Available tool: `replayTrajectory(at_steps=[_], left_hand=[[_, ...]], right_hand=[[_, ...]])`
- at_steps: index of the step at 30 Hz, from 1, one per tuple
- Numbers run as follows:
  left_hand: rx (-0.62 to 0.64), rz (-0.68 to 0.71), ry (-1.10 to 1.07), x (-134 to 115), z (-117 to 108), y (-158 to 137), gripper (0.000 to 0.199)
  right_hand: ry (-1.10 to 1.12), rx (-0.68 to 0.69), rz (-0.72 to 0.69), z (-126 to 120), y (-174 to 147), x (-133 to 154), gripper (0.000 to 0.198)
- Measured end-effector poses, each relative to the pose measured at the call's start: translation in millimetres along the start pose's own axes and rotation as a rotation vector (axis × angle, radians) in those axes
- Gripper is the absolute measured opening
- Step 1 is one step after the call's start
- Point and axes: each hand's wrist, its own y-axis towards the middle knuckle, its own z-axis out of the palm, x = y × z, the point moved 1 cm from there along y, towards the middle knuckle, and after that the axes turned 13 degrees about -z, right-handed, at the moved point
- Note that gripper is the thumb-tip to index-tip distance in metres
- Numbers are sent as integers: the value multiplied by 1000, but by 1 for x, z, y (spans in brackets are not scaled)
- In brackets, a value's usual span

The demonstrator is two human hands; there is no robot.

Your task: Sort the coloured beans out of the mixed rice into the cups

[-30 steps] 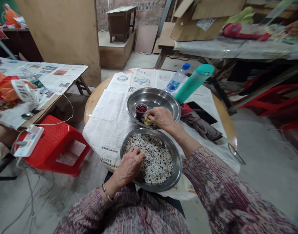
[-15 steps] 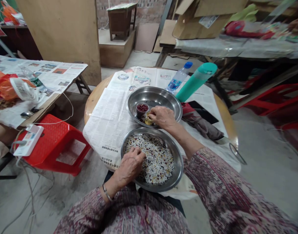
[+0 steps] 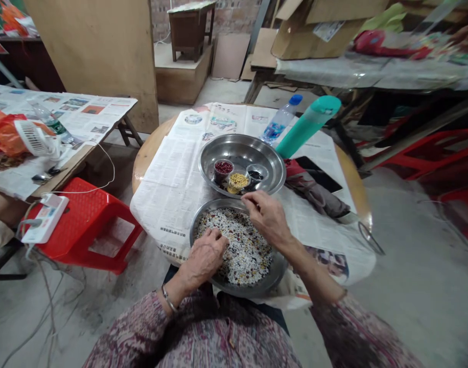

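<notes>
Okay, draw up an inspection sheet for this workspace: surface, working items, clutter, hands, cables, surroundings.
Surface: round table, newspaper on it.
Working items: near bowl with mixed grains; far bowl with cups of red beans, yellow kernels and black pieces.
Clutter: water bottle, green bottle, cloth.
Hands: left hand, fingers at the grains; right hand at the near bowl's far edge, any hold unclear.
Cables: white cord toward power strip on red stool; others on floor.
Surroundings: fan at left; cardboard box at back right.
</notes>
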Motion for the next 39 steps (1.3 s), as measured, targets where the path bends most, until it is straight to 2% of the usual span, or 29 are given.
replayTrajectory(at_steps=[3,7,13,15,20,22,25,30,35,39], left_hand=[[-15,4,2,0,1,0,20],[-49,13,-10,2,3,0,22],[-129,23,12,5,8,1,22],[-143,17,3,6,9,2,22],[-214,20,-19,4,7,1,20],[-253,20,-17,2,4,0,28],[-233,14,-3,1,3,-1,46],[-139,34,-45,6,9,1,18],[-155,95,-94,10,13,0,24],[-192,90,-126,9,9,1,31]], right_hand=[[55,58,24,4,-40,15,23],[65,222,-14,14,-77,33,20],[-23,413,-136,34,-90,42,19],[-53,386,-135,36,-87,38,20],[-192,203,-34,30,-78,22,24],[-242,184,-2,30,-79,20,27],[-179,225,-23,35,-84,25,24],[-9,330,-109,39,-94,37,20],[69,311,-120,29,-96,44,17],[117,339,-233,27,-98,54,8]])
